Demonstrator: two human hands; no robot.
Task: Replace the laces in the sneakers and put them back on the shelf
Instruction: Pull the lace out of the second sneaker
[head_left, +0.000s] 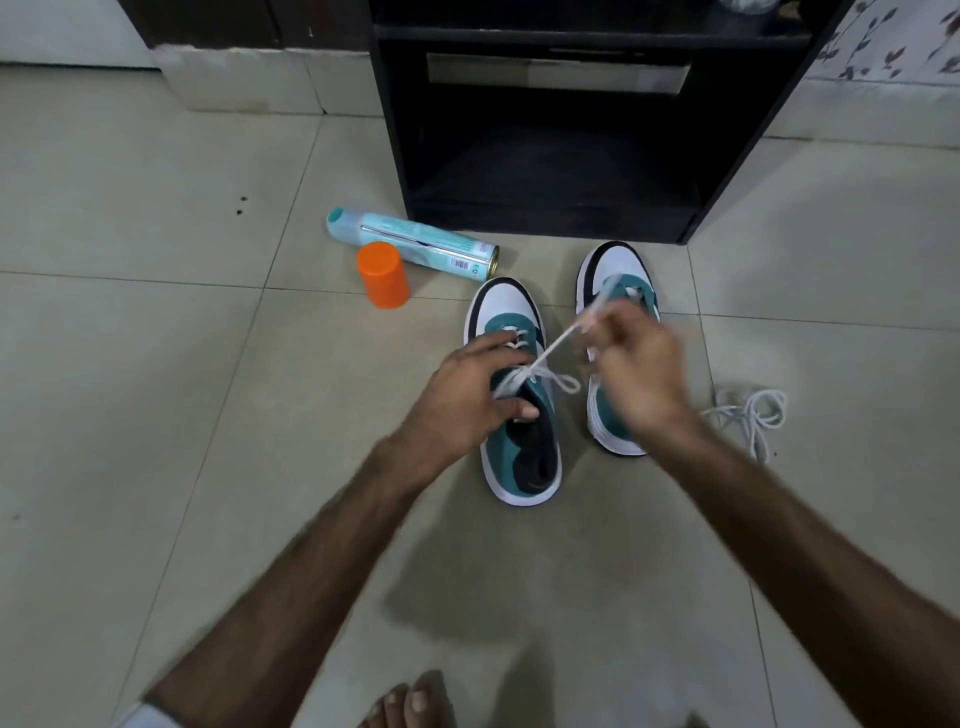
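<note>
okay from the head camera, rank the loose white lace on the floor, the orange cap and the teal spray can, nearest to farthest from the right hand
From the right hand:
1. Loose white lace, on the floor just to its right.
2. Orange cap, upright, off to the left past the left sneaker.
3. Teal spray can, lying on its side behind the cap.

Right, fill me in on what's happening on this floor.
A person is working a white lace on the left teal-and-white sneaker: the left hand steadies the shoe and the right hand pulls the lace up. The other sneaker stands beside it, and a loose white lace lies on the tiles.
</note>
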